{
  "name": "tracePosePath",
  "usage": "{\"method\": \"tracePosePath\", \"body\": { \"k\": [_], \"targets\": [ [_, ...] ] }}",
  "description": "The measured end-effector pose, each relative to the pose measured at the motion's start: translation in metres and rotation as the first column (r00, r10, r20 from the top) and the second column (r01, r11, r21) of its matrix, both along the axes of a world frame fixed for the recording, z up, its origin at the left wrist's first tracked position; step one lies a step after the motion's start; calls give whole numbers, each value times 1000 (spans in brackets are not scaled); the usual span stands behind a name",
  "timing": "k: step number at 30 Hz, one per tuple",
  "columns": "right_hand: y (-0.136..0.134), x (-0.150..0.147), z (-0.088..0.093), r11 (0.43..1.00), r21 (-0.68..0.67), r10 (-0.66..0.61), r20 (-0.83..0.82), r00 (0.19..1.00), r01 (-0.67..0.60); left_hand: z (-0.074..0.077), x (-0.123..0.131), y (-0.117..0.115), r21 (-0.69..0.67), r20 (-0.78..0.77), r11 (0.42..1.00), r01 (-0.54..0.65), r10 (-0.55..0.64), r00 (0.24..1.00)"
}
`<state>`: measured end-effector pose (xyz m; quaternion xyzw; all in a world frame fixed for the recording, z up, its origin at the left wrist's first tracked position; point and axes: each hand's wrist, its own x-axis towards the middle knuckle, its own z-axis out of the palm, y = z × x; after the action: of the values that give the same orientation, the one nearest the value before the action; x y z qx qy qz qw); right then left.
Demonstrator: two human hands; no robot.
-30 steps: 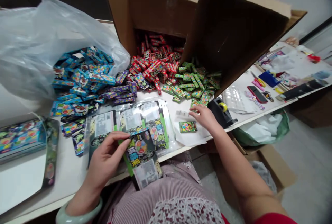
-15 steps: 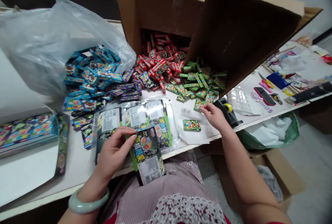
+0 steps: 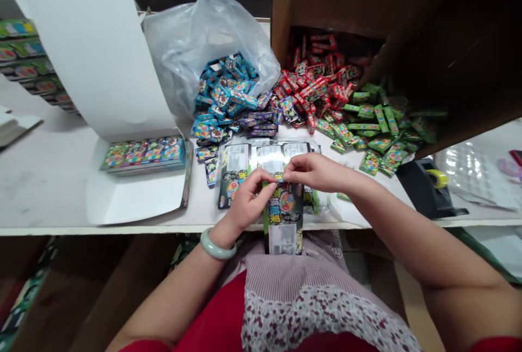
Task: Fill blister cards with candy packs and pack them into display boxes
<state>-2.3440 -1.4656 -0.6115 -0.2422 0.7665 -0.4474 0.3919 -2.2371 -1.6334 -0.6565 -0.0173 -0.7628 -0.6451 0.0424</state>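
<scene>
A flat black-and-green printed candy bag [image 3: 284,215] hangs over the table's front edge above my lap. My left hand [image 3: 253,195] pinches its upper edge between thumb and fingers. My right hand [image 3: 310,171] meets it there, fingertips pressed together at the same edge. Whatever lies between the right fingertips is too small to make out. Beneath my hands, more printed bags [image 3: 235,170] lie overlapping on the table in clear plastic. To the right, a green candy box [image 3: 343,196] shows only partly from behind my right forearm.
Small blue boxes [image 3: 222,96] spill from a clear bag [image 3: 175,42]. Purple boxes [image 3: 261,123], red boxes [image 3: 316,88] and green boxes [image 3: 381,123] lie heaped alongside. A large carton [image 3: 281,9] stands behind. An open display box [image 3: 141,199] is left, a tape dispenser [image 3: 426,186] right.
My right hand has moved left from beside the green boxes to the bag's upper edge, meeting my left hand. The view has swung left, showing more of the display box.
</scene>
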Motion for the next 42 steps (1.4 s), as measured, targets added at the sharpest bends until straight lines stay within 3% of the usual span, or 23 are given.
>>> {"method": "tracePosePath", "body": {
  "k": [10,14,16,19,21,24,26,27,29,30,33,35,38,42],
  "targets": [
    [-5,-4,-12,997,71,-35,-18,999,36,-9,-4,9,16,-18,993,-120,120,993],
    [-6,-8,-21,995,53,-95,154,983,88,-11,1,9,56,-5,988,-141,141,990],
    [-6,-7,-23,990,54,-140,347,928,129,-14,9,9,196,84,977,-80,64,994],
    [-6,-2,-18,989,64,-143,594,791,130,-14,28,9,412,200,907,90,-187,962],
    [-4,1,-10,994,26,-99,663,742,109,-3,40,2,420,207,899,126,-230,951],
    [7,-2,0,982,-60,-117,560,820,181,29,51,-30,201,90,978,50,-69,993],
    [16,-9,0,956,-82,-230,395,889,283,53,51,-68,-61,-79,990,-128,123,989],
    [20,-12,-2,942,-79,-286,315,905,326,62,49,-91,-194,-182,943,-272,238,954],
    [24,-15,-9,930,-55,-349,181,920,363,69,42,-142,-406,-378,733,-546,409,830],
    [25,-13,-14,934,-42,-347,135,928,355,66,37,-167,-488,-448,625,-609,420,789],
    [20,1,-25,964,-15,-262,126,957,266,37,21,-227,-734,-436,412,-539,322,840],
    [15,12,-29,980,-24,-188,209,960,197,10,14,-247,-781,-395,389,-489,300,869],
    [12,19,-32,987,-40,-140,259,956,155,-23,15,-253,-830,-305,398,-390,261,916],
    [21,8,-34,984,16,-180,94,979,179,-39,24,-254,-853,-181,456,-254,199,963]
  ]
}}
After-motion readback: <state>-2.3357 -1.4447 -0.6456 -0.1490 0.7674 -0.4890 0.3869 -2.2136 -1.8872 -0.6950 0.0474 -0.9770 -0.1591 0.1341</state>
